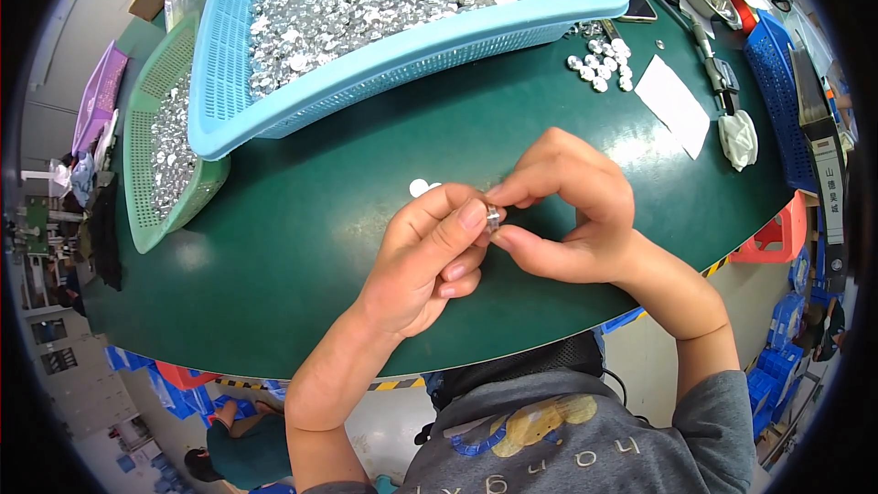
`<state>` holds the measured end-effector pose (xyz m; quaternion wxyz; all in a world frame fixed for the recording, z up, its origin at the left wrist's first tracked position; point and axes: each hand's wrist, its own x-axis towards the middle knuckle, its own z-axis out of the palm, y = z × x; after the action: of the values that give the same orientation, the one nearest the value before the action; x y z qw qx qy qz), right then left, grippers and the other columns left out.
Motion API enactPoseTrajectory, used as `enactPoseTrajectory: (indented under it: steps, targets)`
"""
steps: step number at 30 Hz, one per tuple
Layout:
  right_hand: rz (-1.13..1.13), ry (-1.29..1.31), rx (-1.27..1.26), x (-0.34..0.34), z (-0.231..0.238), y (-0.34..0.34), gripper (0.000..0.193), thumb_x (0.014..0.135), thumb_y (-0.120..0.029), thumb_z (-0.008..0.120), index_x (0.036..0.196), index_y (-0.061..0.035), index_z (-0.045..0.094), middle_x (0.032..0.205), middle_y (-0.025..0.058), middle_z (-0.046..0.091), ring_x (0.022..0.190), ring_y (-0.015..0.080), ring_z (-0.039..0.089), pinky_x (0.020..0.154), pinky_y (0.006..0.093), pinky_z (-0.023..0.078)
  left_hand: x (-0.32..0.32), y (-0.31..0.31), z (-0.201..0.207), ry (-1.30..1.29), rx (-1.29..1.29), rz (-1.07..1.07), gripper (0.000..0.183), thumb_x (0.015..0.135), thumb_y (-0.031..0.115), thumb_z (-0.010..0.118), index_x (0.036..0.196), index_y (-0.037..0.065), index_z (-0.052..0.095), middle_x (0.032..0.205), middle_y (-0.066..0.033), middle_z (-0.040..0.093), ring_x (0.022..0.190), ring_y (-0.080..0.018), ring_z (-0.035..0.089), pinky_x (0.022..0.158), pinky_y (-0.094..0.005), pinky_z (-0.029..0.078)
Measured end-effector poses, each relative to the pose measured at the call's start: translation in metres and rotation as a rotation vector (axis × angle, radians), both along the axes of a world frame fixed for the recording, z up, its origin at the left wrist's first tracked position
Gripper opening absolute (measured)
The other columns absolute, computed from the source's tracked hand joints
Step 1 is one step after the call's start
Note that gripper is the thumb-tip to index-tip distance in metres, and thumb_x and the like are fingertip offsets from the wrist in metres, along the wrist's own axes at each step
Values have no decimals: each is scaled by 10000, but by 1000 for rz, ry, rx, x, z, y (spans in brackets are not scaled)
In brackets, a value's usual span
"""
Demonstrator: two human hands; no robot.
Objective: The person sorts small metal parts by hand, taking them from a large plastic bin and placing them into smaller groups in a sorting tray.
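Over the green table point(274, 284), both hands meet at a small shiny metal piece point(493, 218). My left hand point(416, 265) pinches it between thumb and fingers, the other fingers curled under. From the other side, the thumb and forefinger of my right hand point(585, 210) close on the same piece. Fingertips cover most of it, so its exact shape cannot be made out. Just beyond my left fingers lie small white discs point(419, 187), partly hidden by the hand.
A light-blue basket point(366, 59) full of shiny round parts stands at the back, beside a green basket point(146, 174) of similar parts. At the back right are several loose round parts point(601, 64), white paper point(672, 105), a handled tool point(718, 73) and a white wad point(737, 140).
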<state>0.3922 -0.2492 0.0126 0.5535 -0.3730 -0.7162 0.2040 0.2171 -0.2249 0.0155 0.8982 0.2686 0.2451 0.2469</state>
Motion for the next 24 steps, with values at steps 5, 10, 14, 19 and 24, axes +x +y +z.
enactPoseTrajectory:
  steps: [5,10,14,19,24]
  targets:
    - [-5,-2,10,0,-1,0,207,609,-29,702,795,-24,610,684,54,553,576,137,505,479,229,393,0,1,-1,-19,3,-4,180,880,223,545,886,47,507,823,-10,515,519,-9,347,404,-144,270]
    - [3,-6,8,1,0,0,199,617,-31,695,797,-21,612,688,59,556,579,141,508,482,231,394,0,-1,0,-33,-25,17,193,896,241,516,883,50,497,797,-5,499,526,-16,347,406,-144,274]
    - [14,-29,5,3,-1,1,198,629,-24,680,816,-16,616,699,67,568,599,154,518,491,242,403,2,0,1,-36,-58,52,207,912,252,483,857,52,480,771,-3,479,528,-23,344,406,-147,278]
    - [15,-42,17,1,-5,2,209,631,-15,670,834,-16,622,710,69,574,605,174,520,514,257,414,2,-1,-1,34,35,62,202,903,253,496,849,59,473,770,-8,479,534,-25,357,408,-153,283]
    - [-129,-300,-145,-2,-20,6,258,627,-23,647,876,-70,600,719,51,540,658,231,541,565,322,429,-4,12,1,53,-27,362,119,830,154,542,873,62,479,799,-58,510,563,-74,433,425,-195,332]
